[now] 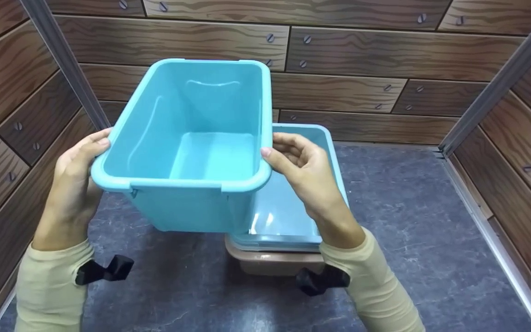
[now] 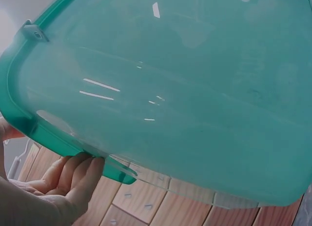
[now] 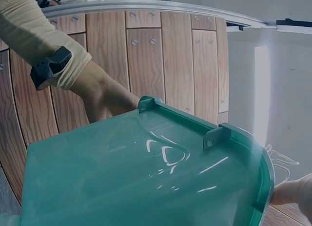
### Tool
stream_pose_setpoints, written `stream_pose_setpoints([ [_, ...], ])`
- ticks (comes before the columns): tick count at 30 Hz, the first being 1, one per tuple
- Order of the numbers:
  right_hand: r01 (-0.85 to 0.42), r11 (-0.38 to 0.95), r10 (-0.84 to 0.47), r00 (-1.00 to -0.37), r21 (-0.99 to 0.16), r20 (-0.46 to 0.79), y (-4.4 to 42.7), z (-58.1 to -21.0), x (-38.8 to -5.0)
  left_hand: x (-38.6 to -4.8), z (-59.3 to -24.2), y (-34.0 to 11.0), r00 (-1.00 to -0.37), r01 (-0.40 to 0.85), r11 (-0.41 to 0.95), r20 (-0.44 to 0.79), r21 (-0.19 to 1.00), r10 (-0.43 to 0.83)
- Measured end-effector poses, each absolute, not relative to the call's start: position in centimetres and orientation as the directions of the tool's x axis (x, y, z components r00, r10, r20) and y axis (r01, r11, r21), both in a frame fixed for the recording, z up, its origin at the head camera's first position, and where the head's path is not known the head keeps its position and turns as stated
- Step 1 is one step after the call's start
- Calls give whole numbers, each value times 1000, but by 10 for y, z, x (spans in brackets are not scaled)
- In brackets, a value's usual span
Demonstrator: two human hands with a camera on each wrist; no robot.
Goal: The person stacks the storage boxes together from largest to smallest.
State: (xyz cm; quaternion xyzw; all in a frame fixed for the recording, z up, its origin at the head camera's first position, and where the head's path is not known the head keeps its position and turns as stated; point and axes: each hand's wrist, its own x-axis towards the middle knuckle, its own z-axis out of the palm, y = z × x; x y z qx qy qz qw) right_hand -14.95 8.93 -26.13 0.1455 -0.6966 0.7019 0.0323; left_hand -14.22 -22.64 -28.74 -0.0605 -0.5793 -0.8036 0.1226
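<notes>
A turquoise plastic storage bin (image 1: pixel 215 152), without a lid, is held up and tilted so that its inside faces the head camera. My left hand (image 1: pixel 74 170) grips its left rim, thumb on top; in the left wrist view the curled fingers (image 2: pixel 80 179) press under the rim. At the opposite side my right hand (image 1: pixel 309 175) pinches the right rim between thumb and fingers. Below and to the right, a light blue lid (image 1: pixel 288 212) lies on a brownish-pink container (image 1: pixel 274 265), partly hidden by the bin and my right arm.
Wood-patterned panels (image 1: pixel 348 55) enclose the dark grey marbled floor (image 1: pixel 408 221) at the back and both sides. Metal posts (image 1: pixel 500 74) stand at the corners, with a metal strip (image 1: pixel 491 240) along the right floor edge. Black wrist mounts (image 1: pixel 104 269) sit on both sleeves.
</notes>
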Motion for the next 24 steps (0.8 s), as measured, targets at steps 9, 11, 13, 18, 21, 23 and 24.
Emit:
stream_pose_setpoints([
  [9,-209,3,-186,-961,-978,205,90,-258,-159,-148,-282,-226,-970,234,-249,207,940,-130],
  [11,-208,8,-191,-960,-978,203,91,-258,-160,-149,-282,-226,-970,229,-248,201,941,-133],
  [13,-210,8,-197,-959,-978,205,91,-258,-161,-150,-281,-227,-971,225,-251,196,941,-137],
  [18,-228,5,-202,-954,-974,222,91,-257,-160,-150,-280,-227,-971,222,-260,190,940,-144],
  [21,-243,6,-205,-950,-970,237,91,-256,-160,-150,-279,-226,-971,225,-265,192,938,-146],
  [23,-249,4,-207,-948,-968,243,92,-256,-160,-149,-278,-226,-970,229,-270,195,935,-148],
  [24,-250,5,-208,-947,-968,244,92,-256,-160,-149,-278,-226,-969,231,-275,196,933,-150],
])
